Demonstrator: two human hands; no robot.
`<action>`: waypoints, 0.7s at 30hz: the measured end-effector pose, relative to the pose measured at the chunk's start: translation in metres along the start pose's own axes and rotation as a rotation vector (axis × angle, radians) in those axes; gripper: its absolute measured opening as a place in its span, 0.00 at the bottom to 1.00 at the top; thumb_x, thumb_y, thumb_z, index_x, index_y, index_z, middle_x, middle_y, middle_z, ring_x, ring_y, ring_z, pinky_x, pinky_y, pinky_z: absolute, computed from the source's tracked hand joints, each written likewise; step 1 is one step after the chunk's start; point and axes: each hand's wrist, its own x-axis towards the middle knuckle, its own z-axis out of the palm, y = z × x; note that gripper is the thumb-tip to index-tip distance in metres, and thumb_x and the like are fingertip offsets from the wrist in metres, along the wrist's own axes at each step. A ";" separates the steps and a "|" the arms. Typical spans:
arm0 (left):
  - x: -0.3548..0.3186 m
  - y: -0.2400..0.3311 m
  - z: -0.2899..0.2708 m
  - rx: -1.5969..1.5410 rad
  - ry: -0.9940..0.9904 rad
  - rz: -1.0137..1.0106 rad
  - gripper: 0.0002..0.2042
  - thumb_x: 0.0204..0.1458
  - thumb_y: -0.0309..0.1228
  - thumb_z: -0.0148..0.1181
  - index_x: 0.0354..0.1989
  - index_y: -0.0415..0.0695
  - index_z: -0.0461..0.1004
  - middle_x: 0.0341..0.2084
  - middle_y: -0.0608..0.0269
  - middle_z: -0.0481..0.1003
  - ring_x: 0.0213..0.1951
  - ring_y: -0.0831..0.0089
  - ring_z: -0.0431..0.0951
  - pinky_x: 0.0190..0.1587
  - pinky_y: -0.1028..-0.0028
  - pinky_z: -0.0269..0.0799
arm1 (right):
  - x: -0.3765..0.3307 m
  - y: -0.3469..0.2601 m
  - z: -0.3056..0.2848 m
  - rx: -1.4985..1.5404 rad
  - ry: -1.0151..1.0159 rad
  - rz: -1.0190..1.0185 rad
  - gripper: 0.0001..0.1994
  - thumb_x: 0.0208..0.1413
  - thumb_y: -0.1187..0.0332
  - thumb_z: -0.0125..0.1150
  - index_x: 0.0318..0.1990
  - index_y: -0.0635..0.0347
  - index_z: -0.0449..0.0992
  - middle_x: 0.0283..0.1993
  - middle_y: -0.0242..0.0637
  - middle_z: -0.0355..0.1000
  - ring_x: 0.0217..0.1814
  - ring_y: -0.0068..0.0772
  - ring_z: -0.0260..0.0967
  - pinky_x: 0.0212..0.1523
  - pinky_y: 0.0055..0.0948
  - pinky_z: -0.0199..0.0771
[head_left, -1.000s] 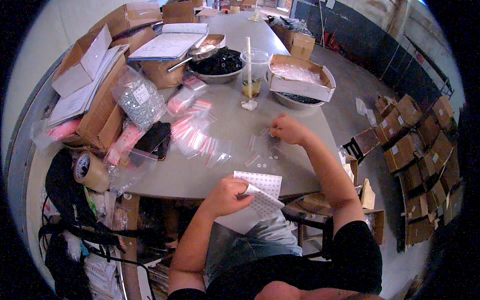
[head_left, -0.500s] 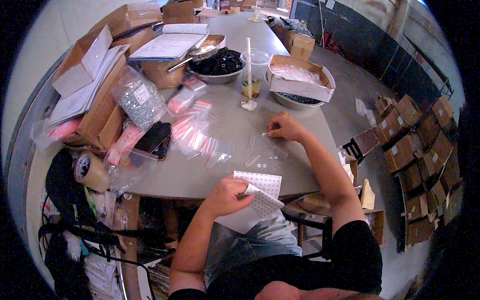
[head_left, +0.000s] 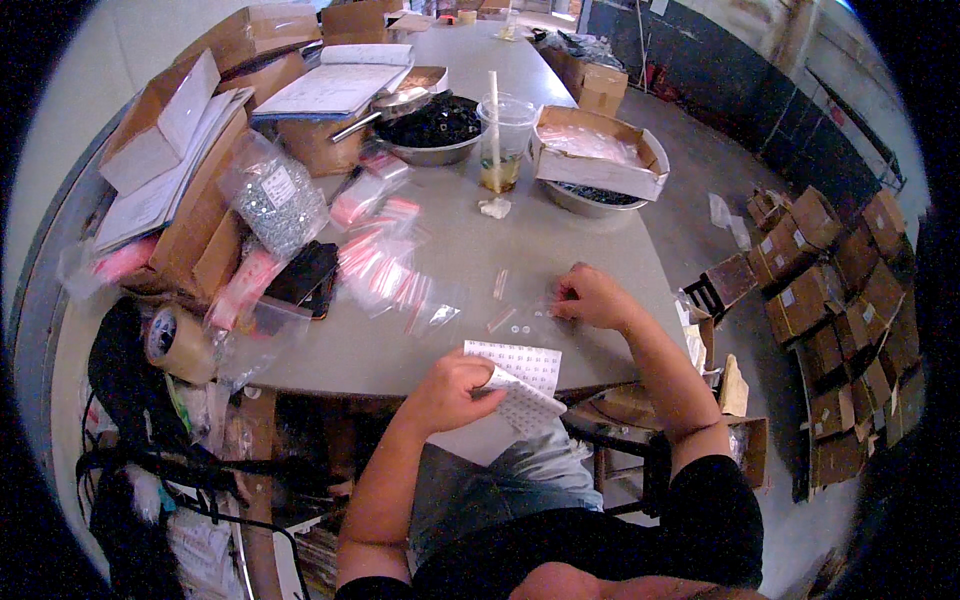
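My left hand [head_left: 455,390] is closed on a folded white sheet [head_left: 540,370] printed with rows of small dark marks, held at the table's near edge above my lap. Further right, my right hand [head_left: 592,297] rests low over the tabletop with its fingers curled together. Whatever is between those fingertips is hidden. Beside them lie several small white round pieces [head_left: 527,330]. Small clear bags with red strips [head_left: 500,318] lie just left of these. A fanned row of clear zip bags [head_left: 385,270] with red strips spreads across the table to the left.
A clear cup [head_left: 505,145] with a straw stands behind my right hand. Metal bowls of dark parts [head_left: 435,130] and an open carton [head_left: 595,150] sit farther back. On the left are a bag of metal parts [head_left: 275,195], a black phone-like object [head_left: 305,278] and a tape roll [head_left: 180,340].
My right hand has come nearer and slightly right, down beside the small white round pieces. The left hand and its sheet stay almost in place.
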 end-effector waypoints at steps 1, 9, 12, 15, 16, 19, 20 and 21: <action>0.000 -0.001 0.000 0.007 -0.007 -0.002 0.06 0.41 0.28 0.64 0.26 0.39 0.77 0.27 0.54 0.77 0.32 0.57 0.77 0.41 0.64 0.70 | -0.001 0.002 0.000 0.086 0.059 0.037 0.13 0.48 0.62 0.64 0.35 0.62 0.72 0.30 0.46 0.73 0.31 0.38 0.71 0.34 0.39 0.70; 0.000 -0.002 -0.002 0.032 -0.040 0.012 0.06 0.41 0.28 0.64 0.25 0.39 0.76 0.26 0.54 0.77 0.31 0.57 0.77 0.40 0.64 0.70 | 0.007 -0.028 -0.027 0.463 0.057 -0.104 0.10 0.50 0.68 0.63 0.36 0.62 0.72 0.28 0.40 0.73 0.29 0.31 0.69 0.33 0.32 0.69; 0.001 0.002 -0.005 0.048 -0.080 -0.014 0.07 0.41 0.29 0.64 0.22 0.39 0.73 0.25 0.55 0.76 0.30 0.57 0.76 0.39 0.64 0.69 | 0.020 -0.050 -0.008 0.345 -0.173 -0.187 0.14 0.47 0.71 0.65 0.43 0.62 0.75 0.30 0.37 0.70 0.31 0.28 0.67 0.35 0.29 0.69; -0.004 -0.003 -0.004 0.034 -0.096 -0.036 0.08 0.42 0.29 0.64 0.20 0.39 0.71 0.24 0.55 0.75 0.29 0.58 0.76 0.38 0.64 0.69 | 0.031 -0.047 0.011 0.138 -0.075 -0.358 0.14 0.46 0.71 0.66 0.42 0.63 0.74 0.35 0.40 0.70 0.35 0.31 0.68 0.38 0.29 0.69; -0.004 -0.004 -0.002 0.023 -0.080 -0.022 0.09 0.42 0.29 0.64 0.19 0.39 0.71 0.24 0.56 0.75 0.29 0.58 0.76 0.38 0.64 0.69 | 0.032 -0.047 0.010 0.082 -0.075 -0.383 0.13 0.47 0.69 0.65 0.41 0.62 0.74 0.35 0.42 0.71 0.37 0.36 0.69 0.39 0.34 0.69; -0.002 -0.001 -0.004 0.035 -0.093 -0.010 0.08 0.42 0.29 0.63 0.20 0.40 0.72 0.24 0.56 0.75 0.29 0.59 0.76 0.37 0.64 0.69 | 0.031 -0.046 0.006 0.078 -0.043 -0.409 0.10 0.49 0.67 0.64 0.37 0.62 0.74 0.34 0.44 0.73 0.40 0.45 0.70 0.41 0.41 0.69; -0.001 0.000 -0.004 0.046 -0.108 -0.011 0.07 0.42 0.29 0.63 0.21 0.40 0.72 0.24 0.56 0.75 0.29 0.59 0.76 0.37 0.64 0.69 | 0.032 -0.039 0.011 0.185 -0.015 -0.391 0.10 0.49 0.68 0.64 0.36 0.62 0.74 0.34 0.43 0.73 0.39 0.43 0.70 0.41 0.40 0.70; -0.001 -0.001 -0.004 0.036 -0.087 0.001 0.07 0.42 0.29 0.63 0.22 0.40 0.73 0.24 0.56 0.75 0.29 0.59 0.76 0.37 0.64 0.69 | 0.033 -0.037 0.012 0.291 0.010 -0.376 0.09 0.49 0.68 0.63 0.35 0.62 0.73 0.33 0.42 0.73 0.38 0.41 0.70 0.40 0.39 0.70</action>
